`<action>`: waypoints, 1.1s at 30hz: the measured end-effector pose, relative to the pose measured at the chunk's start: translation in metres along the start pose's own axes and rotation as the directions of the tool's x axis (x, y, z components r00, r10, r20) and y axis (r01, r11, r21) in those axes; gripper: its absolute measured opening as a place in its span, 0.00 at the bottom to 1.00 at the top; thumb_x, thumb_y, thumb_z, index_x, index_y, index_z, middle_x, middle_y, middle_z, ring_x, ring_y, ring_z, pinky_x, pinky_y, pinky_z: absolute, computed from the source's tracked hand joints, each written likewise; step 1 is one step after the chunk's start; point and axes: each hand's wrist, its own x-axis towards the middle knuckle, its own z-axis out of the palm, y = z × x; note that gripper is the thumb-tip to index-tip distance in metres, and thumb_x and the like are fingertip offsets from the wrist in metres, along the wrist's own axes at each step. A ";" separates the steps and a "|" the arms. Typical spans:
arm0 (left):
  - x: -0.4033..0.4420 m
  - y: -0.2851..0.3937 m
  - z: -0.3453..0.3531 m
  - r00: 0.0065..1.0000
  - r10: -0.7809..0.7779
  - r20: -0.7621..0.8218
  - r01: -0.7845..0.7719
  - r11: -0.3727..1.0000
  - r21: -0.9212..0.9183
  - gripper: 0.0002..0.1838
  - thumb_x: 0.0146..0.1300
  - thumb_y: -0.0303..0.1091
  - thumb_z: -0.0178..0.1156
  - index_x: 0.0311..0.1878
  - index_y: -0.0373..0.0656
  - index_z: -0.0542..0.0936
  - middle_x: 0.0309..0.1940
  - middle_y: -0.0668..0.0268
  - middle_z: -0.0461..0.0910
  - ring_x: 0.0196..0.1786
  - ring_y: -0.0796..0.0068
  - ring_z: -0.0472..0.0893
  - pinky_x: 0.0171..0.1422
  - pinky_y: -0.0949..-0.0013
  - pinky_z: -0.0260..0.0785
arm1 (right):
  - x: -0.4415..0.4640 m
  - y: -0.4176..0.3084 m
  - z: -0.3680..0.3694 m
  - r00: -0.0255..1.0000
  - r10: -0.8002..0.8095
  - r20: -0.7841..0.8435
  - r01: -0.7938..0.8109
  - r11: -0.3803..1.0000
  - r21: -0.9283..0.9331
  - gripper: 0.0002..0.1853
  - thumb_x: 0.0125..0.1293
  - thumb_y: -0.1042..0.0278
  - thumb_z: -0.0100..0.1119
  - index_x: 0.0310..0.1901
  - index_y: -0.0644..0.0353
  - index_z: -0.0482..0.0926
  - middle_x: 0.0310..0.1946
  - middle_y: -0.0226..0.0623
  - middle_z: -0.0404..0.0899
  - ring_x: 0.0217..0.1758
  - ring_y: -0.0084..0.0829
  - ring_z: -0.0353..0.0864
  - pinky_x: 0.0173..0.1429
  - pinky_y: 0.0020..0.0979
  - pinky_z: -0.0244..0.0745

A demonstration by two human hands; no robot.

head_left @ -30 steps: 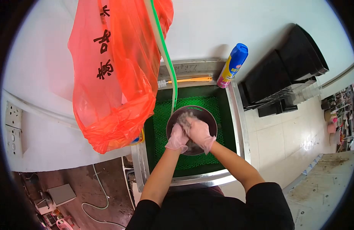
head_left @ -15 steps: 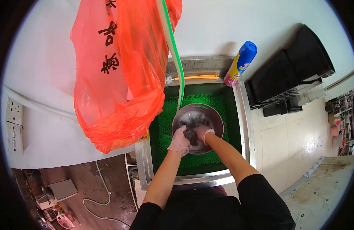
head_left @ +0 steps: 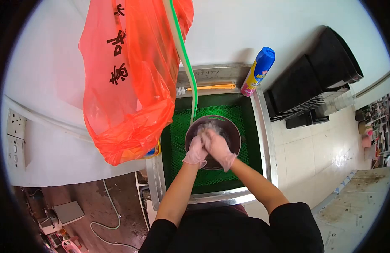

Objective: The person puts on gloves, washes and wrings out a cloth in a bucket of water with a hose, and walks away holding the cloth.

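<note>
Both hands wear thin pinkish see-through gloves and meet over a dark round bowl [head_left: 233, 134] in the sink. My left hand [head_left: 196, 151] and my right hand [head_left: 219, 147] are closed together around a wet greyish cloth-like bundle [head_left: 209, 127], mostly hidden by the fingers. The bowl rests on a green mesh mat [head_left: 180, 135] at the bottom of the sink. A green and clear hose [head_left: 187, 63] hangs down to the bowl's left rim.
A large red plastic bag [head_left: 131, 97] hangs at the left. On the sink's back ledge are an orange-handled brush [head_left: 214, 87] and a blue-capped spray can [head_left: 258, 71]. Black containers [head_left: 315, 76] stand to the right of the metal sink edge [head_left: 266, 143].
Half a second ago my hands were lower and apart inside the bowl. Now they are raised and pressed together around the bundle. The whole view has shifted slightly.
</note>
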 end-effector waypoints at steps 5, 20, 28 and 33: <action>-0.008 -0.009 0.017 0.978 -0.050 -0.202 0.013 0.984 -0.180 0.17 0.70 0.40 0.48 0.57 0.43 0.74 0.56 0.60 0.76 0.59 0.64 0.75 0.65 0.57 0.67 | 0.049 0.074 0.003 0.988 0.154 0.032 -0.141 0.959 -0.245 0.16 0.67 0.56 0.52 0.49 0.58 0.75 0.40 0.51 0.81 0.47 0.51 0.80 0.50 0.47 0.75; -0.001 -0.036 -0.068 0.885 0.111 -0.452 0.088 0.913 0.398 0.20 0.69 0.43 0.51 0.57 0.39 0.74 0.54 0.56 0.78 0.52 0.59 0.79 0.61 0.60 0.70 | 0.048 0.098 0.034 0.924 0.136 0.357 -0.066 0.977 -0.201 0.15 0.65 0.67 0.54 0.53 0.55 0.77 0.46 0.47 0.82 0.51 0.45 0.81 0.53 0.41 0.76; 0.015 0.002 -0.005 0.987 0.041 -0.157 -0.055 0.994 -0.089 0.17 0.72 0.43 0.48 0.53 0.40 0.76 0.48 0.60 0.80 0.51 0.66 0.80 0.60 0.58 0.72 | -0.015 -0.018 -0.005 0.926 -0.319 -0.202 0.343 0.934 0.097 0.10 0.69 0.67 0.51 0.49 0.58 0.74 0.38 0.48 0.80 0.43 0.50 0.79 0.51 0.41 0.74; 0.010 0.001 0.017 0.999 0.029 -0.022 -0.032 0.982 -0.188 0.17 0.73 0.40 0.46 0.54 0.40 0.75 0.50 0.61 0.79 0.52 0.65 0.79 0.63 0.57 0.70 | 0.024 0.040 0.002 0.991 -0.105 -0.085 0.114 0.988 0.109 0.12 0.69 0.61 0.51 0.48 0.57 0.75 0.47 0.51 0.78 0.45 0.52 0.79 0.51 0.45 0.74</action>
